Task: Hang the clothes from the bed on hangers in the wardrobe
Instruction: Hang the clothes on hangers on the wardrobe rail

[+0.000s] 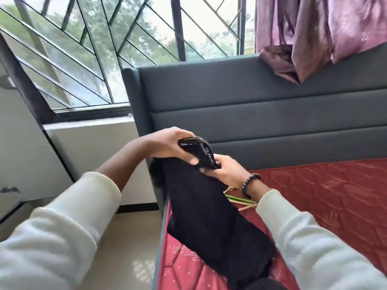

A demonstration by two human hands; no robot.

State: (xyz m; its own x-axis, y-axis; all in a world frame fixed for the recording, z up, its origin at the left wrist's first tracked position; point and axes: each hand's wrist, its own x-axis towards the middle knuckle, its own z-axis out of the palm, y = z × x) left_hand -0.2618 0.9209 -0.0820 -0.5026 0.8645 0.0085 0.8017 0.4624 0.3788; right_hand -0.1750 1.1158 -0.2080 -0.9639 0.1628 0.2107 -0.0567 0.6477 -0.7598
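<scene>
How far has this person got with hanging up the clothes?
Nothing looks hung yet. The left hand and right hand both grip the waistband of a black garment over the red mattress. Hangers lie on it unused; the wardrobe step remains.

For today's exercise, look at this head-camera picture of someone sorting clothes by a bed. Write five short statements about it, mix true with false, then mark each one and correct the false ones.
1. Both hands hold the black garment at its top end. True: the left hand and the right hand both grip it there.
2. The mattress is blue. False: it is red, with a stitched pattern.
3. A beaded bracelet sits on the right wrist. True.
4. The garment already hangs in a wardrobe. False: it is held over the edge of the bed, its lower end trailing on the mattress.
5. The curtain is green. False: it is purple, hanging above the grey headboard.
</scene>
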